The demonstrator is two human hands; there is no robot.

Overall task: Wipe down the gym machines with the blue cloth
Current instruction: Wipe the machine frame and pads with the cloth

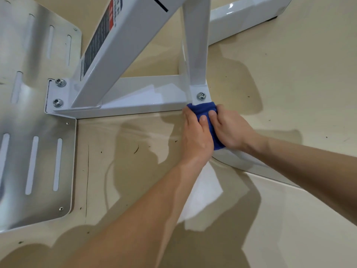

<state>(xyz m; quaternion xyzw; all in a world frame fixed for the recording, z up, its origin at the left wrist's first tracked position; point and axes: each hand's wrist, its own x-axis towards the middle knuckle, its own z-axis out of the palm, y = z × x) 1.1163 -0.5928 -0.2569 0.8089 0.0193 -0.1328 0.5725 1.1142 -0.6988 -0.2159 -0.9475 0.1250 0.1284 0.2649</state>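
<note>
The white machine frame (135, 97) sits low on the beige floor (289, 74), with a slotted metal footplate (34, 113) bolted at its left. The left hand (197, 130) and right hand (231, 128) both grip the bunched blue cloth (202, 110), which is pressed to the corner of the base beam where the upright joins. Short, firm strokes along the beam edge would suit here. The bolt (201, 96) just above may snag the cloth, so it is better worked around.

The scene was bright, with soft, overlapping shadows spread across the beige floor (289, 74). Glare streaked the metal plate (29, 161) and the glossy white frame (146, 93). Straight lines bowed towards the borders.
</note>
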